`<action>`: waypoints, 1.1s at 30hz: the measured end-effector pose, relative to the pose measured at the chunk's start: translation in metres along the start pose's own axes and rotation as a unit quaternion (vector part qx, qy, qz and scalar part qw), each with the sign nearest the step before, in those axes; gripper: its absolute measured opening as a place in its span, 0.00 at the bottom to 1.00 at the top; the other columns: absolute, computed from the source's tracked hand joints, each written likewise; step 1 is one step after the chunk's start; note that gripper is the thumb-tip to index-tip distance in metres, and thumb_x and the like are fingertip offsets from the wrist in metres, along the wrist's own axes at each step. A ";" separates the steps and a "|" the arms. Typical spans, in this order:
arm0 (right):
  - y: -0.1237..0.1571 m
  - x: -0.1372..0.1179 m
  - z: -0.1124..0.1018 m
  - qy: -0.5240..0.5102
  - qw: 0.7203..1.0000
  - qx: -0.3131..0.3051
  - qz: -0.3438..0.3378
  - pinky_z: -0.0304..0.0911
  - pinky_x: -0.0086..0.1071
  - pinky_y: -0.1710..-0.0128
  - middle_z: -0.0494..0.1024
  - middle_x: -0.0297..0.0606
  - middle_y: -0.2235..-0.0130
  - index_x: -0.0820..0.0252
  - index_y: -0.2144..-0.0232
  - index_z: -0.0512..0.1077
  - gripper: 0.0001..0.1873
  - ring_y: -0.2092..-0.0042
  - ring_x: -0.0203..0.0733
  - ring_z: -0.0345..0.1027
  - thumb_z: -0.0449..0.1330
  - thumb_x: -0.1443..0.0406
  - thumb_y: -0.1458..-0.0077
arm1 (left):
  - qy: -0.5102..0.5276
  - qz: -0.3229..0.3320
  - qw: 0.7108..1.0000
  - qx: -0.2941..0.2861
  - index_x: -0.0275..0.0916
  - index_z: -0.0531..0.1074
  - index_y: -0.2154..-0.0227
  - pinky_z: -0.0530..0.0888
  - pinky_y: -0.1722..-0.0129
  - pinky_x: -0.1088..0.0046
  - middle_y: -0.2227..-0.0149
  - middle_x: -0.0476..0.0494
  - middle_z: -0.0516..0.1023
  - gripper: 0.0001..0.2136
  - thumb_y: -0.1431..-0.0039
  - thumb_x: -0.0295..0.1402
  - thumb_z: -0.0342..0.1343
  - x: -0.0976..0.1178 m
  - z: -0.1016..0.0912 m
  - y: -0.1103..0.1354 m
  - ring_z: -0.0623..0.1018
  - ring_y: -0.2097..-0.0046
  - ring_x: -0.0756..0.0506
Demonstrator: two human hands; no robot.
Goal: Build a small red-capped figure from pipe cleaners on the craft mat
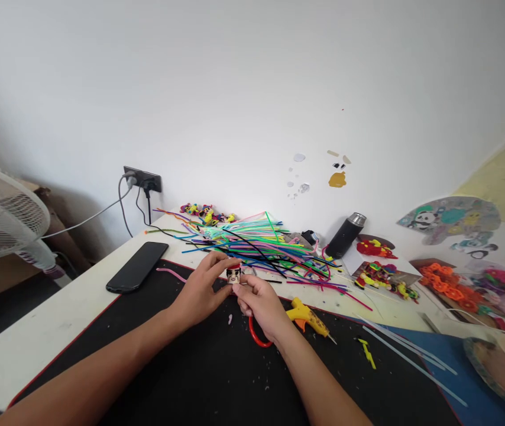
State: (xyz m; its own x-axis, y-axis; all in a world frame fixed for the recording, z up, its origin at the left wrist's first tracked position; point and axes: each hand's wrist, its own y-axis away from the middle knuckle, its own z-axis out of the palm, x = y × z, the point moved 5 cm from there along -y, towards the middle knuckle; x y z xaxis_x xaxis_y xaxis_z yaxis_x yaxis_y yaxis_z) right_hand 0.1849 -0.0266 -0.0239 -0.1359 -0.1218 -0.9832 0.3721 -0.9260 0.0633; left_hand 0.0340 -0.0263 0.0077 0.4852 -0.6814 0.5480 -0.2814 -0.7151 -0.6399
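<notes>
Near the back edge of the black mat, a small figure head [233,274] is pinched between both hands. It has a pale face with black markings and a red top. My left hand [203,287] grips its left side with thumb and fingers. At its lower right, the fingers of my right hand [261,300] are closed on it. A red loop [258,339] shows beneath my right hand, its remainder hidden. Right of that hand lies a yellow glue gun [308,318], nozzle to the lower right. A pink pipe cleaner [170,273] is left of my left hand.
Behind the hands lies a heap of coloured pipe cleaners [256,239]. A black phone [138,267] is at left. A black flask [345,236] leans at the back, near small colourful figures [375,274]. Glue sticks [412,361] and a round basket [492,373] are at right.
</notes>
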 end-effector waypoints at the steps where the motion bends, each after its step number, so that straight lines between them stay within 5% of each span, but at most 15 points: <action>1: 0.000 0.000 0.000 0.000 1.000 0.001 0.000 0.41 0.28 0.79 0.61 0.22 0.82 0.61 0.64 0.71 0.23 0.79 0.30 0.49 0.70 0.49 0.49 | -0.001 0.001 1.000 0.000 0.50 0.71 0.41 0.76 0.46 0.61 0.49 0.42 0.72 0.23 0.37 0.26 0.58 0.000 0.000 0.000 0.75 0.46 0.41; 17: 0.001 -0.003 0.001 0.002 1.000 0.018 -0.005 0.42 0.28 0.79 0.61 0.23 0.82 0.60 0.66 0.71 0.26 0.79 0.30 0.50 0.70 0.45 0.51 | 0.006 -0.002 1.000 -0.017 0.51 0.69 0.39 0.74 0.45 0.58 0.48 0.41 0.70 0.22 0.34 0.27 0.57 0.000 0.002 0.000 0.73 0.45 0.40; 28: 0.002 -0.015 -0.009 -0.009 0.998 0.051 -0.041 0.41 0.30 0.78 0.59 0.23 0.82 0.59 0.67 0.71 0.22 0.80 0.30 0.47 0.70 0.48 0.48 | -0.035 -0.031 0.999 -0.005 0.52 0.51 0.28 0.75 0.48 0.59 0.48 0.42 0.71 0.36 0.36 0.29 0.58 -0.003 -0.001 0.001 0.74 0.52 0.42; 31: 0.002 -0.023 -0.020 -0.031 0.994 0.083 -0.059 0.41 0.30 0.77 0.59 0.23 0.81 0.61 0.64 0.73 0.22 0.79 0.30 0.48 0.70 0.50 0.48 | -0.042 -0.048 0.998 0.004 0.46 0.62 0.34 0.74 0.50 0.61 0.50 0.41 0.72 0.26 0.34 0.32 0.57 -0.008 -0.006 -0.003 0.73 0.53 0.41; 33: 0.002 -0.028 -0.028 -0.050 0.990 0.111 -0.075 0.41 0.30 0.78 0.60 0.23 0.81 0.61 0.65 0.73 0.21 0.79 0.29 0.48 0.71 0.50 0.48 | -0.034 -0.046 0.998 -0.026 0.43 0.75 0.50 0.73 0.52 0.62 0.54 0.41 0.75 0.11 0.34 0.34 0.56 -0.011 -0.006 -0.006 0.74 0.52 0.41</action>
State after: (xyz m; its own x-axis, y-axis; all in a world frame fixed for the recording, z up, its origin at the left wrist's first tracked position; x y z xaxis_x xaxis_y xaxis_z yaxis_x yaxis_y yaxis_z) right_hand 0.2153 -0.0151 -0.0011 -0.2687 -0.0008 -0.9632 0.1311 -0.9907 -0.0358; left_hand 0.0259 -0.0157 0.0086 0.5658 -0.6011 0.5644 -0.2743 -0.7827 -0.5587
